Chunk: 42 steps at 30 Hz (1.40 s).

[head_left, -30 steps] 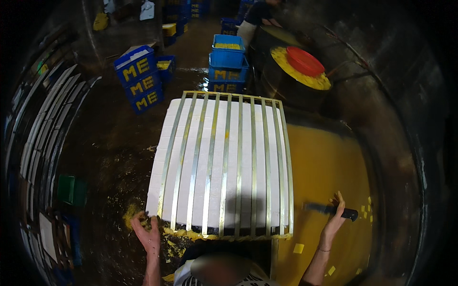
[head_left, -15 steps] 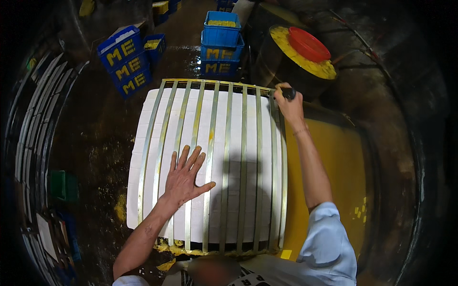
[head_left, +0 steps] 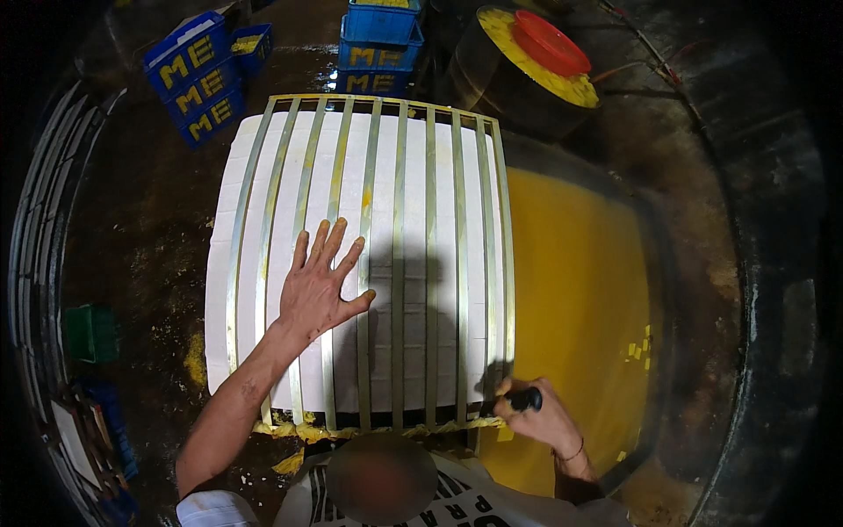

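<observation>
A wide white slab (head_left: 382,193), marked with faint grid lines, lies before me. Over it rests a metal frame (head_left: 431,220) of long parallel slats. My left hand (head_left: 314,294) presses flat on slats and slab left of the middle, fingers spread. At the near right corner of the frame, my right hand (head_left: 549,423) grips a black-handled tool (head_left: 525,399). Its working end is hard to make out in the shadow there. Yellow scraps (head_left: 307,430) cling along the frame's near edge.
Right of the slab is a vat of yellow liquid (head_left: 571,290) with small yellow pieces floating. Beyond stands a drum (head_left: 492,75) with a red basin (head_left: 551,44) on top. Blue crates (head_left: 202,83) are stacked at the far left, more blue crates (head_left: 376,54) at the far middle.
My right hand has drawn the black-handled tool from the frame's far right corner down to its near right corner. My left hand stays on the slats. The whole view has shifted slightly.
</observation>
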Available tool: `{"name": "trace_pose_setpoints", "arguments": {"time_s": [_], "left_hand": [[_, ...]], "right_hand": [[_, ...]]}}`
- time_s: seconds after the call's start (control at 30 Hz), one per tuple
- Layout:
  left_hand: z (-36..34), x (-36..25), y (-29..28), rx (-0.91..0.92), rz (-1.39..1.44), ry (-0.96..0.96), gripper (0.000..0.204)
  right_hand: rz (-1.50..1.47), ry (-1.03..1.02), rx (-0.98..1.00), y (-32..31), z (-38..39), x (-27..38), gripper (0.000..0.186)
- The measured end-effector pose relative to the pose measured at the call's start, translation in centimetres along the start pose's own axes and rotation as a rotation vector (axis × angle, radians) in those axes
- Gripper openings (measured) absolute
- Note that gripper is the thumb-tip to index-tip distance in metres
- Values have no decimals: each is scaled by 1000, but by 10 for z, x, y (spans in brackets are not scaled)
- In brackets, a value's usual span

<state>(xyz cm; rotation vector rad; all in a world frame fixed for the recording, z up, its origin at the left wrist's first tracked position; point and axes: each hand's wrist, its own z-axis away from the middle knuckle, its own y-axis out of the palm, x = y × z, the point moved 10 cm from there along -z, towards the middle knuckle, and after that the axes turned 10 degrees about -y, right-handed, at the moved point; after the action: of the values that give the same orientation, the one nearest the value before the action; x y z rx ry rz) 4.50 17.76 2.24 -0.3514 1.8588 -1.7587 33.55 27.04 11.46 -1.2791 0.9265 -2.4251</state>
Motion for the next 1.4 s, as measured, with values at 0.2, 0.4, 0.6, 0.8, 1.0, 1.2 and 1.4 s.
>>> {"name": "trace_pose_setpoints", "arguments": {"time_s": [0.2,0.4,0.6,0.8,1.0,1.2,1.4], "left_hand": [[8,9,-1,16,65,-4,83],[0,-16,-15,10,163,78,82],[9,12,-13,-49,193,40,81],[2,-4,-15,-144,243,120,81],[11,8,-20,-106,219,66,76],[1,-15,-18,-139,258,162,78],[8,7,-14,-211,244,112,75]], "right_hand": [[-179,-584,-482,-96,-162,67,10],[470,-663,-701,-182,-328,100,21],[90,-271,-285,-58,-203,28,36],[98,-40,7,25,-25,11,25],[63,-761,-552,-110,-241,161,25],[465,-646,-664,-144,-322,126,23],[-205,-31,-118,34,-97,48,24]]}}
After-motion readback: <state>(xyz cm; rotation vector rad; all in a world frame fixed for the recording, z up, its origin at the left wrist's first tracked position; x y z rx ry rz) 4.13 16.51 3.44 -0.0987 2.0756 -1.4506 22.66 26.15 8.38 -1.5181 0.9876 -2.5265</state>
